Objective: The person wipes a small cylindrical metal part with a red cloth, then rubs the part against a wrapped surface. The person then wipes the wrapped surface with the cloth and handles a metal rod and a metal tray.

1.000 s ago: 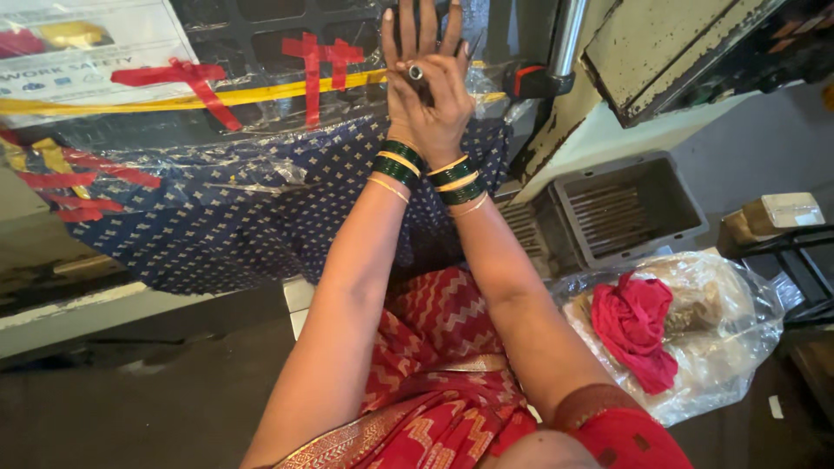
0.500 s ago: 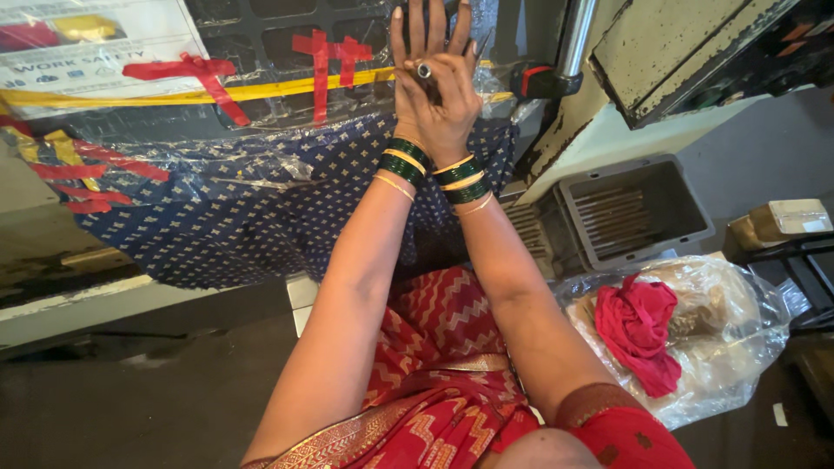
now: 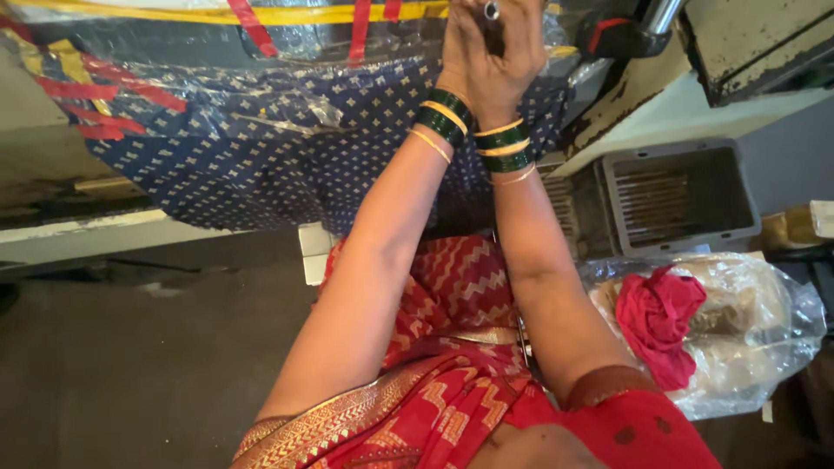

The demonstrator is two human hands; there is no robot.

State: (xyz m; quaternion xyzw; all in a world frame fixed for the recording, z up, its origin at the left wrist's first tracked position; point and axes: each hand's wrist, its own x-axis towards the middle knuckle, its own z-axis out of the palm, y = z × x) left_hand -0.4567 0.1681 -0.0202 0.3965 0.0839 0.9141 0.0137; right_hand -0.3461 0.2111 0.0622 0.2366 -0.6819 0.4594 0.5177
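Both hands, left hand (image 3: 465, 52) and right hand (image 3: 512, 56), pressed together at the top edge, fingers closed around a small ringed metal piece (image 3: 492, 10), grip partly cropped, perhaps a knob. Below them, blue dotted cloth (image 3: 261, 148) under clear plastic, taped red and yellow. Clear bag (image 3: 764, 321) with red rag (image 3: 656, 317), lower right.

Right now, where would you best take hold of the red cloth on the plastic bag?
Pinch the red cloth at its bunched upper folds, coming from above. It lies crumpled and loose on the clear plastic bag, apart from both hands, so the raised folds offer a grip without catching the plastic.
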